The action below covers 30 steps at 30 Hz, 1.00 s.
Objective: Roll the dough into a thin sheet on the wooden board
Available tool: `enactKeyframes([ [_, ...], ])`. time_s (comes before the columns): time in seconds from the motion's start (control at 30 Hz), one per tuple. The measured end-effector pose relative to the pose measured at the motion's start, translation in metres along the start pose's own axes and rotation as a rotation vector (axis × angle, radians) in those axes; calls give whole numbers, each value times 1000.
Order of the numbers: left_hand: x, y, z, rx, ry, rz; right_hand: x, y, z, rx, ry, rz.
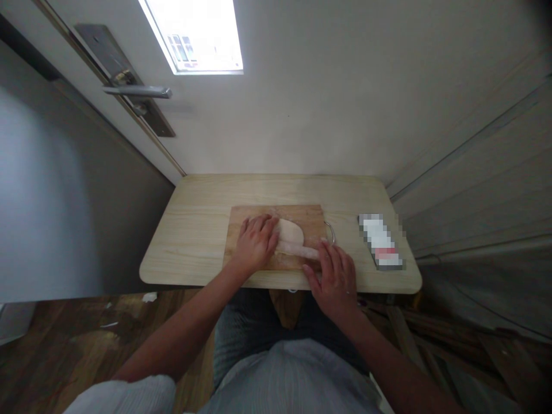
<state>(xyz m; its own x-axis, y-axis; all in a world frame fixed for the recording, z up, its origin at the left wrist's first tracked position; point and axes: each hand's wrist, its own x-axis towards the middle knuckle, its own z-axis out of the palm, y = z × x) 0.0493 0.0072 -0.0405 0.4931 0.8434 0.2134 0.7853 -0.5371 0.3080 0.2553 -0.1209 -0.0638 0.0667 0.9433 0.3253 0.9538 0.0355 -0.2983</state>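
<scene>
A pale rolling pin (297, 249) lies across the near part of a wooden cutting board (308, 214), dusted with flour. Against its far side is a flattened piece of white dough (291, 232). The pin's left end runs under my left hand (257, 238), which is closed over it. That hand's fingers reach forward over the board, their tips by the dough's left edge, covering part of it. At the pin's right end my right hand (332, 273) is closed on it, fingers over the top and thumb on the near side.
The board lies on a small light wood table (194, 230) with rounded corners. A metal ring handle (331, 231) sticks out from the board's right side. Farther right lies a blurred-out phone-like object (382, 241). Behind the table stands a door with a lever handle (138, 91).
</scene>
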Motion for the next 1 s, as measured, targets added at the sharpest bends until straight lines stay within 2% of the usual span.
enactKeyframes([
  [0.4, -18, 4, -1, 73, -17, -18, -11, -6, 9, -43, 85, -18],
  [0.63, -27, 4, 2, 31, 6, -25, -9, -8, 9, -11, 117, -20],
  [0.87, -32, 1, 10, -133, 193, -110, 4, -1, 6, 68, 95, 0],
  [1.0, -33, -3, 10, -190, 293, -92, 5, 7, 4, 59, 90, 38],
])
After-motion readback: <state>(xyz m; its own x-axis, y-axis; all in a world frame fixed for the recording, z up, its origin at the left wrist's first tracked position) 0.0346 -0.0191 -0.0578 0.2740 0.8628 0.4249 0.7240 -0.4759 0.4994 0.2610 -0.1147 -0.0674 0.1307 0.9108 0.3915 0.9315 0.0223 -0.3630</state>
